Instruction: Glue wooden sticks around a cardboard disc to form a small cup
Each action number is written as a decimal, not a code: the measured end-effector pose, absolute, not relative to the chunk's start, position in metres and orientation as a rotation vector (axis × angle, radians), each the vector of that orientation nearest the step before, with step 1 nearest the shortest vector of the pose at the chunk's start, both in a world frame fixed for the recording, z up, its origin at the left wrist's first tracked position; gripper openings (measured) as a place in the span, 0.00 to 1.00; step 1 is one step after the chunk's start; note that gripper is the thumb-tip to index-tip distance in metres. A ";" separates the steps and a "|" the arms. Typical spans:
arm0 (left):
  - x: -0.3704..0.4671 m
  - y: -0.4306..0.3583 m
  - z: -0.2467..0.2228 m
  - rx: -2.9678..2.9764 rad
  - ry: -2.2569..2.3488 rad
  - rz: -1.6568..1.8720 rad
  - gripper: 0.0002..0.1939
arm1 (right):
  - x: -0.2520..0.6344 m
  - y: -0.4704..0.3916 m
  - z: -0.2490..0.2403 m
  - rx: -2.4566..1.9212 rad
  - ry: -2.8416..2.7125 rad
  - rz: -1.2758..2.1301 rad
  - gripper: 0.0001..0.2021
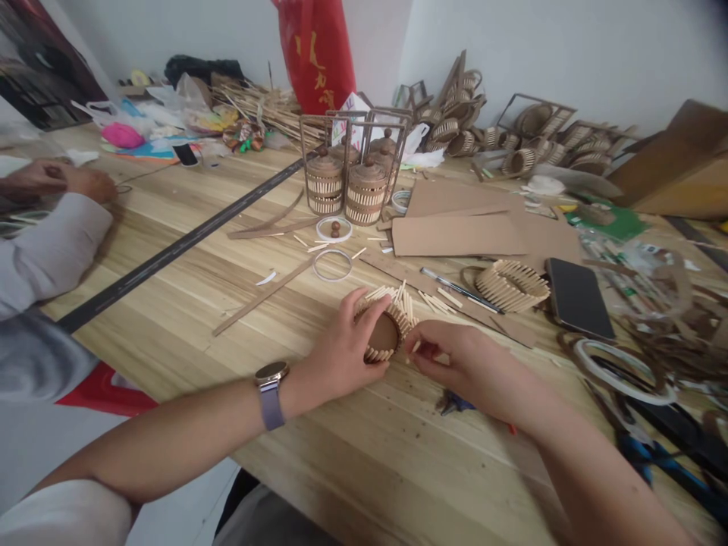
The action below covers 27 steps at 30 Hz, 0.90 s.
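Note:
On the table in front of me lies a small round basket [384, 334] with a brown base and a ring of short pale wooden sticks. My left hand [356, 341], with a watch at the wrist, curls around its left side, thumb and fingers gripping the rim. At the basket's right edge, my right hand [449, 353] has thumb and index finger pinched on a short wooden stick [415, 346], which the fingers partly hide. Loose sticks [405, 302] are heaped just behind the basket, and more sticks [437, 302] lie to the right.
Finished tiered baskets [365, 189] stand at the back, near tape rolls [333, 265] and cardboard sheets [459, 236]. Rightward are a stick ring [512, 286], a pen [460, 290], a phone [578, 297] and pliers [634, 440]. A co-worker's hands [62, 180] are at the left.

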State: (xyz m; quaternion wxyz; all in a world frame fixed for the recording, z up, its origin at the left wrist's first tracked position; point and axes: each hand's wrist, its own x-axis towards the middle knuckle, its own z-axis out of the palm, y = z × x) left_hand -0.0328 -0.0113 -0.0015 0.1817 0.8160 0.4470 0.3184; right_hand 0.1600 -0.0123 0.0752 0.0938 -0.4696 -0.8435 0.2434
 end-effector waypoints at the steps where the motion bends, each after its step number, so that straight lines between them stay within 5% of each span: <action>1: -0.033 -0.011 -0.002 2.302 1.261 0.899 0.46 | 0.157 -0.014 0.073 -1.409 -2.510 0.714 0.08; 18: -0.033 -0.011 -0.002 2.317 1.249 0.905 0.45 | 0.143 -0.014 0.052 -1.468 -2.567 0.673 0.08; 27: -0.034 -0.010 -0.002 2.294 1.242 0.912 0.46 | 0.148 -0.013 0.039 -1.350 -2.720 0.375 0.10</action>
